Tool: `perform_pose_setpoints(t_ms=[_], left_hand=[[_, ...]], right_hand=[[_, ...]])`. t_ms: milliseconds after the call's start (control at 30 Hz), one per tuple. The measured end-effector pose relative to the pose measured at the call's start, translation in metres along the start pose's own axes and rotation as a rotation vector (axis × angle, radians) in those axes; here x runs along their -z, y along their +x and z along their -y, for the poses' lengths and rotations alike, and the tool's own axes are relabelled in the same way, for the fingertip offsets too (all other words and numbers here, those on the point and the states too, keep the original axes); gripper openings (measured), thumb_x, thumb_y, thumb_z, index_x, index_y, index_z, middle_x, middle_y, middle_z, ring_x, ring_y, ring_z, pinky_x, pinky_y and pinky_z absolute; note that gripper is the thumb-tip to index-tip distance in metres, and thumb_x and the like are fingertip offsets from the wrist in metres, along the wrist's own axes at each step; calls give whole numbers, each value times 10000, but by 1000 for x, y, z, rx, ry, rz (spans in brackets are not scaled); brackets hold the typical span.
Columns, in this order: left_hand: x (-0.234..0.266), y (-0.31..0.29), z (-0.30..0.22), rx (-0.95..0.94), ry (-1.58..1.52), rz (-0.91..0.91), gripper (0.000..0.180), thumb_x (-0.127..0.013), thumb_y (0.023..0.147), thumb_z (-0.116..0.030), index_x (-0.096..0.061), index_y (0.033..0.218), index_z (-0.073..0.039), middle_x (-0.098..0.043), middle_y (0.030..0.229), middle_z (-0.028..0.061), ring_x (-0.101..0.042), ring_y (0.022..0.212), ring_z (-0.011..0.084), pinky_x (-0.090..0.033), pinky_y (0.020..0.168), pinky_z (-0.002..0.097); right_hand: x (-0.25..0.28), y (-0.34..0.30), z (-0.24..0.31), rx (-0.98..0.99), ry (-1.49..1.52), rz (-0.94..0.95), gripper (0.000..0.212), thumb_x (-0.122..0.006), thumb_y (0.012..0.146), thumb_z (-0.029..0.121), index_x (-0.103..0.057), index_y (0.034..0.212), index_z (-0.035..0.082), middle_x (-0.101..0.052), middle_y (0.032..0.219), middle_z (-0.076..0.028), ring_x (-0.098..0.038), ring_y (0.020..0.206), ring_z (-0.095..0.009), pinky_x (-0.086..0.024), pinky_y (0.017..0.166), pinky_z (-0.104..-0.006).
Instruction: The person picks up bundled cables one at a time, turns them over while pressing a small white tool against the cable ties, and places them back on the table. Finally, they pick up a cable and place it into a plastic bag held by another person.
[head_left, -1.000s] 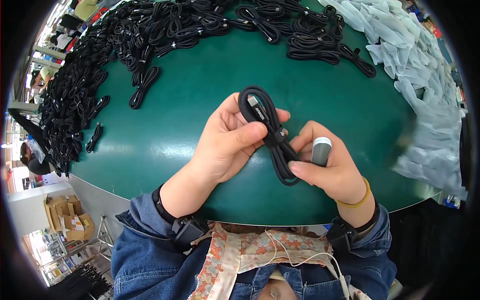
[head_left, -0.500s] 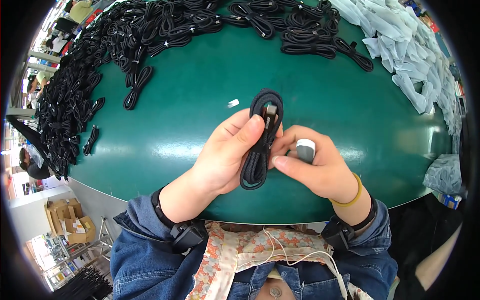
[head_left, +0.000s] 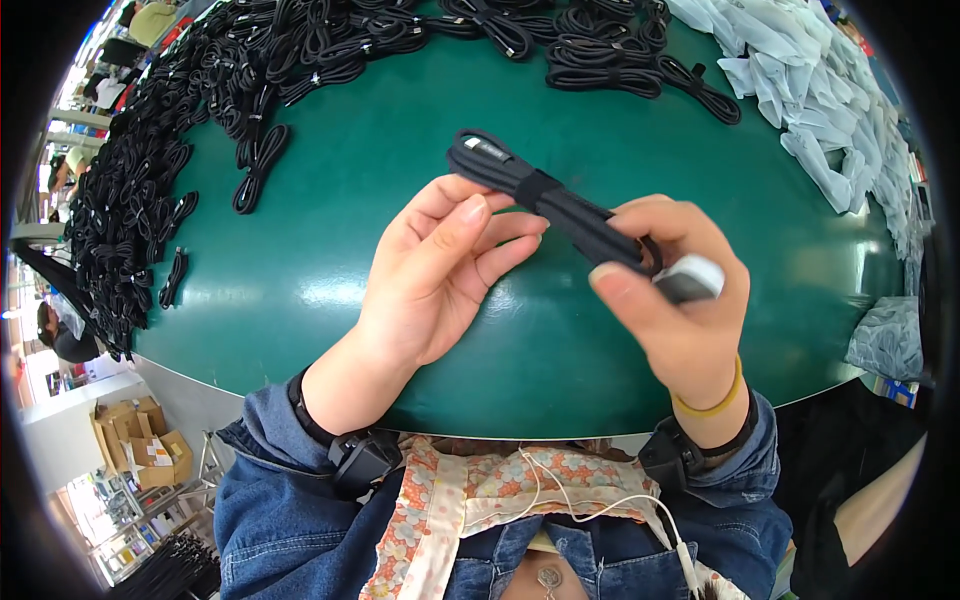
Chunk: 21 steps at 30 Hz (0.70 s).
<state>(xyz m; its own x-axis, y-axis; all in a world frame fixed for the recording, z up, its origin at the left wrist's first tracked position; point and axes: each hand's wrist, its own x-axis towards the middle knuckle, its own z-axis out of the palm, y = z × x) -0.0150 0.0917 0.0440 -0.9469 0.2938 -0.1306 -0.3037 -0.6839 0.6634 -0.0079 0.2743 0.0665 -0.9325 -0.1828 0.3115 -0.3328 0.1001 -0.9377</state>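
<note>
A coiled black cable (head_left: 575, 215) is held slantwise above the green table, bound at its middle by a dark strap (head_left: 535, 190). My right hand (head_left: 690, 300) is closed round its lower right end. A small grey object with a white end (head_left: 692, 280), blurred, sits in the same hand; its kind I cannot make out. At the cable's upper left end a plug (head_left: 487, 150) lies within the loop. My left hand (head_left: 430, 265) is open, palm up, its fingers apart beneath and beside the cable. Whether its fingertips touch the cable I cannot tell.
Many coiled black cables (head_left: 120, 220) pile along the table's left and far edges. Thin whitish plastic bags (head_left: 830, 120) heap at the far right, and a grey plastic bag (head_left: 885, 340) hangs by the right edge. Cardboard boxes (head_left: 150, 450) stand off to the left.
The cable has turned from upright to slanting and passed from my left hand's grip into my right hand, which moved right. My left hand has opened. The white scrap is out of sight.
</note>
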Motion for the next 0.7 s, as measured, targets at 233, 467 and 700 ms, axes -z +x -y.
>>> perform_pose_setpoints(t_ms=[233,467,700], left_hand=[[-4,0,0,-78,51,32,228,-474,841,-119,-423,1030,-3,-531,975,118,-559,850,198,-475,749,301],[2,-1,-7,-3,30,161,230,-477,834,-102,-417,1027,8,-558,868,115,-564,822,195,-475,709,299],[1,8,-28,-545,409,-119,292,-388,870,-240,-404,1044,-6,-474,1032,137,-554,804,218,-452,665,303]], right_hand=[[11,6,10,-475,740,-75,180,-506,822,167,-538,790,-8,-499,563,-29,-347,389,-35,-331,396,-198],[9,10,7,-432,653,-17,179,-520,813,170,-548,825,-6,-511,570,-31,-417,436,-57,-367,439,-197],[20,10,10,-56,-26,192,174,-555,745,66,-546,899,-12,-549,629,-41,-436,453,-38,-370,446,-177]])
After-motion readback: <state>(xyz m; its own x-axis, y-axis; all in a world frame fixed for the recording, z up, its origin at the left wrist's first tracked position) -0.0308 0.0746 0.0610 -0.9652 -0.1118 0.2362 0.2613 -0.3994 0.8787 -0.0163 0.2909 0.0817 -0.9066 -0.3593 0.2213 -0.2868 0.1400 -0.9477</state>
